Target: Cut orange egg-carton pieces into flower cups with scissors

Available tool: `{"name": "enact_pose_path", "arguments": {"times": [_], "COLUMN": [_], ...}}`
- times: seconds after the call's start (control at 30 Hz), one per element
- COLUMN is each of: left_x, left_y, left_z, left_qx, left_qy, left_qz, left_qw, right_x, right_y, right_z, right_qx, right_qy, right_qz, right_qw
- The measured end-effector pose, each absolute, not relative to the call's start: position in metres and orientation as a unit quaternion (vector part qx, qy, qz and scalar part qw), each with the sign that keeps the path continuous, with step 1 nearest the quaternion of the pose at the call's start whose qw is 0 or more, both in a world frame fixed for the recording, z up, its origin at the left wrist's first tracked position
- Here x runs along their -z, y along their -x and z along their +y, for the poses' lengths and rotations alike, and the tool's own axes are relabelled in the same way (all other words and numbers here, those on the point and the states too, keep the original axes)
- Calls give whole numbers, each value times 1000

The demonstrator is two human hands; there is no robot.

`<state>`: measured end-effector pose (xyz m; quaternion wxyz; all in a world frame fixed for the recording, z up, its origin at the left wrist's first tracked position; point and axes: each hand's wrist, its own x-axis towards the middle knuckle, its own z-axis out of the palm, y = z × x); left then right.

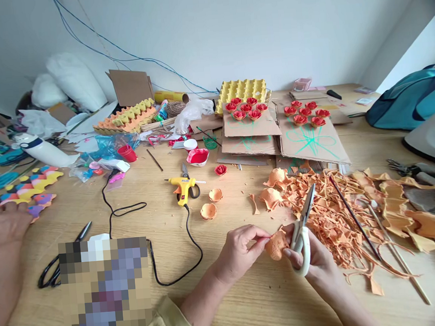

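Observation:
My left hand [241, 250] pinches an orange egg-carton piece [276, 245] in front of me. My right hand [312, 257] grips white-handled scissors [303, 221], whose blades point up and away just right of the piece. Two cut orange cups [212, 203] lie on the wooden table [251, 301] beyond my left hand. A yellow glue gun [181, 187] rests behind them, its black cord looping toward me.
A heap of orange carton scraps [341, 208] and wooden sticks spreads to the right. Red paper roses [246, 107] sit on cardboard sheets at the back. Another person's hand [4, 225] rests at the far left, near black scissors [55, 263]. A teal bag [408, 98] lies far right.

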<state>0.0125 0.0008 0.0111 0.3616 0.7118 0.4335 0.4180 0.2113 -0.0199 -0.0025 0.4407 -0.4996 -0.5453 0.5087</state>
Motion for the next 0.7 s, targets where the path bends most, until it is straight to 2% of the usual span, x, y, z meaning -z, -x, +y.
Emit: {"name": "enact_pose_path", "arguments": {"times": [0.17,0.3,0.7], "left_x": [-11,-8,-6], "left_y": [-11,-15,-18], "left_z": [-1,-4,-4], "left_qx": [-376,-394,-411], "left_qy": [-778,-776,-707], "left_qz": [430,442,463], "left_qw": [260,215,341], "right_x": [5,3,2], "right_y": [-212,-212,-214], "right_z": [-21,-21,-18], "right_qx": [-488,-498,-547], "right_qy": [511,503,476], "right_qz": [-566,-571,-553], "right_qw": [425,417,410]}}
